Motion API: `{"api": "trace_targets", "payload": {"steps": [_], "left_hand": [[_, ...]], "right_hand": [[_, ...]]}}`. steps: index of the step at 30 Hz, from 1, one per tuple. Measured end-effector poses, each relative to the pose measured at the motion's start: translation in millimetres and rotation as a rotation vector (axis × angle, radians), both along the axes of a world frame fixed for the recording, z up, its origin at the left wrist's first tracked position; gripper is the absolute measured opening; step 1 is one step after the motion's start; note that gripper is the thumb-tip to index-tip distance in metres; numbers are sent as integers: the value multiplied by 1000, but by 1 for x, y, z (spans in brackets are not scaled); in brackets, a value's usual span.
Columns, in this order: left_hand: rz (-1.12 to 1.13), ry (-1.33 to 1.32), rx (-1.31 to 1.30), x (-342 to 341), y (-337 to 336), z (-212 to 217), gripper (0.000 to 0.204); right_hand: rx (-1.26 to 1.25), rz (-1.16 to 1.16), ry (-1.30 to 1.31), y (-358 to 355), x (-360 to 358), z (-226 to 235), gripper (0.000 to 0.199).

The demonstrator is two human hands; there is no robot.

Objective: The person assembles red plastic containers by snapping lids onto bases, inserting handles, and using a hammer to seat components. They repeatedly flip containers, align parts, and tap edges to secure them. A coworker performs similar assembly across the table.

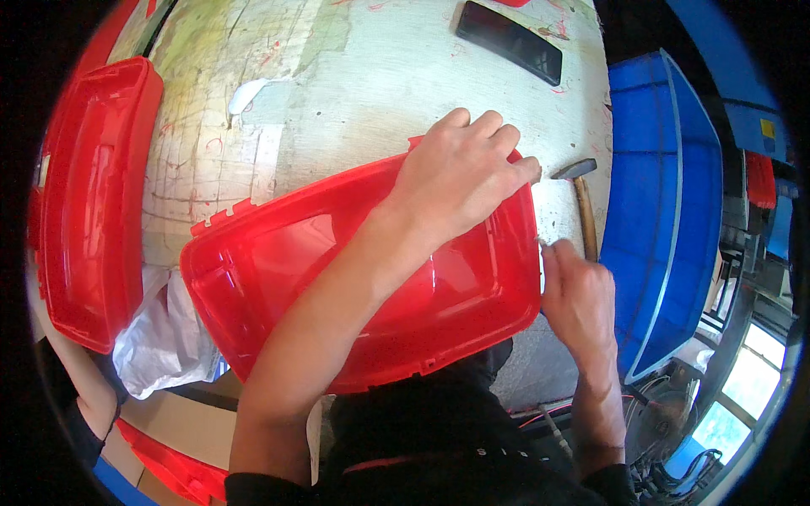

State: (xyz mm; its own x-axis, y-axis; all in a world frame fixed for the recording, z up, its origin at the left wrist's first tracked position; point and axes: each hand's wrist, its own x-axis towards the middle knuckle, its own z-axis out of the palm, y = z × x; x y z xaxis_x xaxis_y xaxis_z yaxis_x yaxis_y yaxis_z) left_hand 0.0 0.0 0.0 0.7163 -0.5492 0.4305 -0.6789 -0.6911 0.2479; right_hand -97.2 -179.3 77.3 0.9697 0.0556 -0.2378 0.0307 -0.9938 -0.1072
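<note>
A glossy red plastic box (pixel 308 253), open side up, lies tilted across the near edge of the table in front of me. My left arm reaches across it, and my left hand (pixel 468 173) is closed over the rim at its far right corner. Beside the box's right wall, my right hand (pixel 580 291) is closed with the fingers pinched together. Something small and pale shows by its fingertips, too little to name. A hammer (pixel 586 211) with a wooden handle lies just beyond the right hand.
A black phone (pixel 510 42) lies at the far right of the worn table (pixel 363 84). Blue crates (pixel 645 211) stand along the right. At left is another red box (pixel 97 202), with another person's arm (pixel 84 379) near it. A white plastic bag (pixel 164 346) hangs near the table edge.
</note>
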Motion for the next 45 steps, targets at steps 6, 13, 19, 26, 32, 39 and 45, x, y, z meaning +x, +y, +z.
{"api": "trace_targets", "payload": {"steps": [6, 13, 19, 26, 32, 39, 45], "left_hand": [[-11, -37, -30, -1, 1, 1, 34], [266, 109, 201, 27, 17, 15, 24], [653, 363, 236, 42, 204, 40, 36], [1066, 738, 751, -53, 195, 110, 42], [202, -84, 300, 45, 57, 97, 53], [224, 116, 298, 56, 29, 27, 42], [240, 10, 312, 46, 23, 22, 42]], "right_hand": [[62, -14, 33, -16, -44, 7, 22], [637, -294, 111, -39, -70, 20, 23], [964, -367, 90, -42, -80, -10, 28], [1247, -485, 93, -39, -71, -56, 29], [1331, -513, 227, -30, -1, -53, 34], [1412, -502, 226, -22, 55, -64, 35], [1534, -493, 339, -23, 50, -72, 31]]}}
